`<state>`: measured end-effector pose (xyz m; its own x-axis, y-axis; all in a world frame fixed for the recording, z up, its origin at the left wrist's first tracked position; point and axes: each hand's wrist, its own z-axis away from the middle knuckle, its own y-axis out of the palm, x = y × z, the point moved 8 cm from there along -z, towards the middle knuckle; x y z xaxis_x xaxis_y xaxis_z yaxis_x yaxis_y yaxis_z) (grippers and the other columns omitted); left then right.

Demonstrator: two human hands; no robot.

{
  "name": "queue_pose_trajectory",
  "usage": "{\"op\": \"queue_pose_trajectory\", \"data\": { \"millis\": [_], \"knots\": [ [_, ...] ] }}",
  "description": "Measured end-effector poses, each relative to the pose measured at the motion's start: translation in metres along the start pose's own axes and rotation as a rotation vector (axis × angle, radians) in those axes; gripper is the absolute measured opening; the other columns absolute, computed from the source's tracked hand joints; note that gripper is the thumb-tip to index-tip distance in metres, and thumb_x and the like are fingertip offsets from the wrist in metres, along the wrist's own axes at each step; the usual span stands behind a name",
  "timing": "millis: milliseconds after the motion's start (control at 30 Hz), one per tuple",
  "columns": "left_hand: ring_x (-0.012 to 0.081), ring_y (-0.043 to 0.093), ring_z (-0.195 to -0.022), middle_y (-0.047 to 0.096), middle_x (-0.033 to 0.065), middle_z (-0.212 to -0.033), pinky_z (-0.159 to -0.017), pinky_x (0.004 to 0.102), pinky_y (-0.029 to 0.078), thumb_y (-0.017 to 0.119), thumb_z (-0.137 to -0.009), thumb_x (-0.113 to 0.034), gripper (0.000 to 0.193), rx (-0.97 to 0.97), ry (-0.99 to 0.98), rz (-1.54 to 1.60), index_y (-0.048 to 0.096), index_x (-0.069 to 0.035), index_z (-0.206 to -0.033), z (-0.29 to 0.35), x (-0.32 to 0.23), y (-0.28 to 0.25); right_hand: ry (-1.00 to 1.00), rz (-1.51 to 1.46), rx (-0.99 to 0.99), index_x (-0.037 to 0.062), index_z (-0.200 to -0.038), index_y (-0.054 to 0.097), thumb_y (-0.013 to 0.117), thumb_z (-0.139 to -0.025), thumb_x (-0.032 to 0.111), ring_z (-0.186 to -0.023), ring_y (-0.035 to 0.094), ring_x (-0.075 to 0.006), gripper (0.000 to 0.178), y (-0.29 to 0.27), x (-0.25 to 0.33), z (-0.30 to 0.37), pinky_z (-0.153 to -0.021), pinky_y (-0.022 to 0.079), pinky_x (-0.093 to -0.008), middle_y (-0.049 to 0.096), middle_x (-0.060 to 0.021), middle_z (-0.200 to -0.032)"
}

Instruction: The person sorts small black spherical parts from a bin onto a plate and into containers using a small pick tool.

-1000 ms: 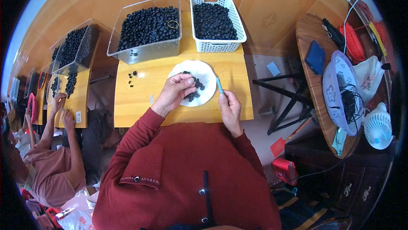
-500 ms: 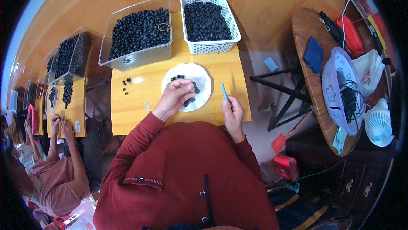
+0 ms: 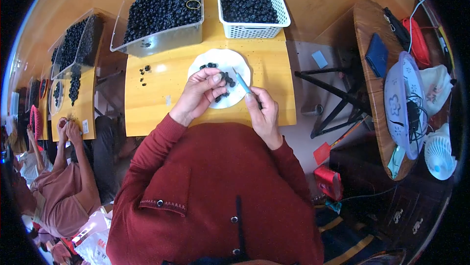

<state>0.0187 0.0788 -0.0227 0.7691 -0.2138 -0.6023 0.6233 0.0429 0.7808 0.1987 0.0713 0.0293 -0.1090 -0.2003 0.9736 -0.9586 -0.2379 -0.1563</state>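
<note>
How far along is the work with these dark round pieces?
Done: a few loose pieces lie aside on the yellow table. In hand: the left hand pinches one over the white plate; the right hand holds a blue tool. Left: a full clear bin and white basket.

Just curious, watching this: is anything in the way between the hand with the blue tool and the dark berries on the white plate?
Nothing visible. The right hand holds the blue tool over the white plate, its tip beside the berries at the left hand.
</note>
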Motion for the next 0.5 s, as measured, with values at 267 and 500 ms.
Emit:
{"op": "queue_pose_trajectory", "data": {
  "millis": [267, 500],
  "knots": [
    [0.0172, 0.069, -0.087, 0.070, 0.0096, -0.093, -0.080, 0.0340, 0.061, 0.064, -0.093, -0.007, 0.016, 0.031, 0.034, 0.076, 0.065, -0.005, -0.108, 0.007, -0.011, 0.008, -0.100, 0.121, 0.023, -0.0026, -0.107, 0.063, 0.061, -0.097, 0.031, -0.062, 0.058, -0.0141, 0.035, 0.007, 0.015, -0.003, -0.055, 0.044, -0.0298, 0.062, -0.0093, -0.070],
    [0.0154, 0.066, -0.089, 0.066, 0.0101, -0.107, -0.081, 0.0345, 0.060, 0.061, -0.095, -0.009, 0.016, 0.098, 0.056, 0.092, 0.062, -0.006, -0.110, 0.013, -0.010, 0.007, -0.189, 0.150, -0.017, -0.0011, -0.105, 0.065, 0.064, -0.095, 0.027, -0.062, 0.061, -0.0178, 0.029, 0.011, 0.017, 0.001, -0.055, 0.046, -0.0309, 0.064, -0.0122, -0.072]
  ]
}}
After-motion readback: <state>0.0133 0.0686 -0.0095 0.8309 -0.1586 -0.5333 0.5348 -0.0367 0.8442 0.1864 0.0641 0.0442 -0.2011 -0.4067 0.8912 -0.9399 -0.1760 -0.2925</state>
